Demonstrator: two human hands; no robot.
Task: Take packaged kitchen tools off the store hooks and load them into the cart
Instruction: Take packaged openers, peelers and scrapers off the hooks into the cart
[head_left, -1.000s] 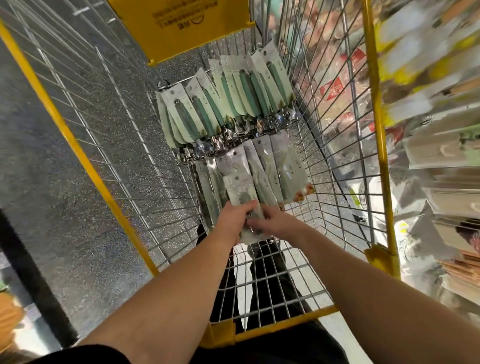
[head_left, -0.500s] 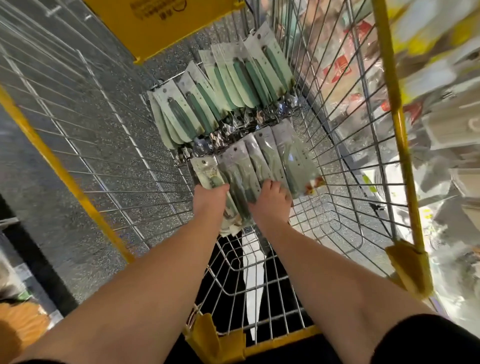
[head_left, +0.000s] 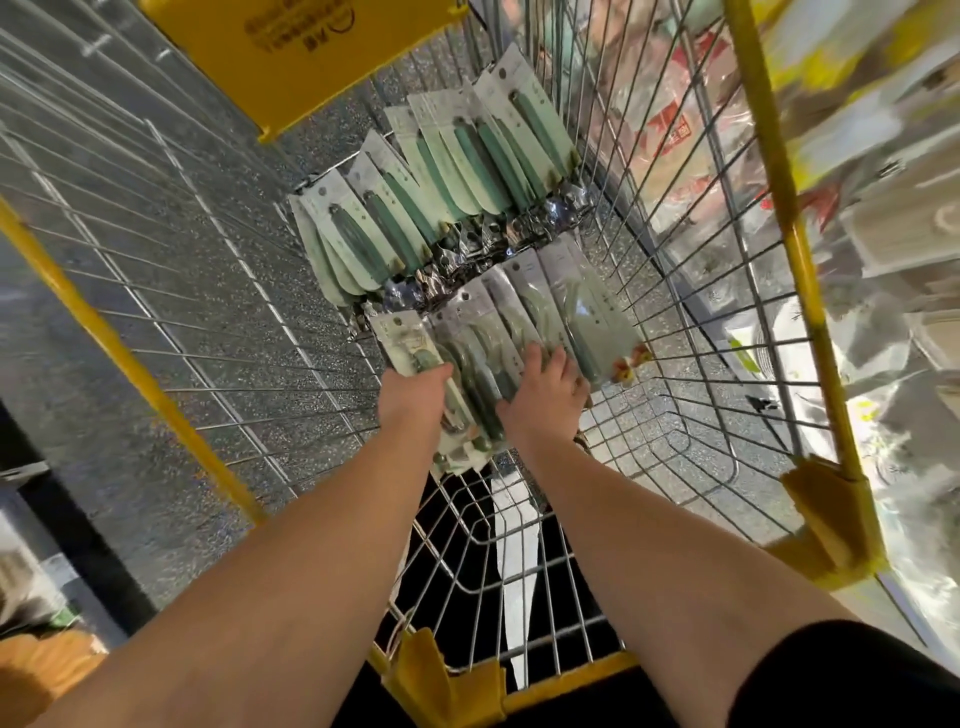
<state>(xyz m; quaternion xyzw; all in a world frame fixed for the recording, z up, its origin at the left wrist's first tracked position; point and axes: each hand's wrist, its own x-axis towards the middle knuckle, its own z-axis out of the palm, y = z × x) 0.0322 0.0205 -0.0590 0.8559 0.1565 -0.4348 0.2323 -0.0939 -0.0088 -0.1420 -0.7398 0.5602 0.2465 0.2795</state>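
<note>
I look down into a wire cart with a yellow rim (head_left: 130, 358). Two rows of packaged kitchen tools lie on its bottom. The far row (head_left: 447, 171) has white cards with green handles; the near row (head_left: 550, 296) is in clear sleeves. My left hand (head_left: 415, 400) reaches in at the left end of the near row, its fingers curled down over a small stack of packages (head_left: 467, 415) and mostly hidden. My right hand (head_left: 545, 400) lies on the same packages from the right, fingers spread and fairly straight.
A yellow sign panel (head_left: 311, 47) hangs at the cart's far end. Blurred store shelves with packaged goods (head_left: 883, 208) stand close on the right. Speckled grey floor (head_left: 52, 338) shows on the left. The cart's near end behind my hands holds no packages.
Both hands moved deeper into the cart with the package stack and set it down against the near row. The right hand's fingers have spread flat over the packages.
</note>
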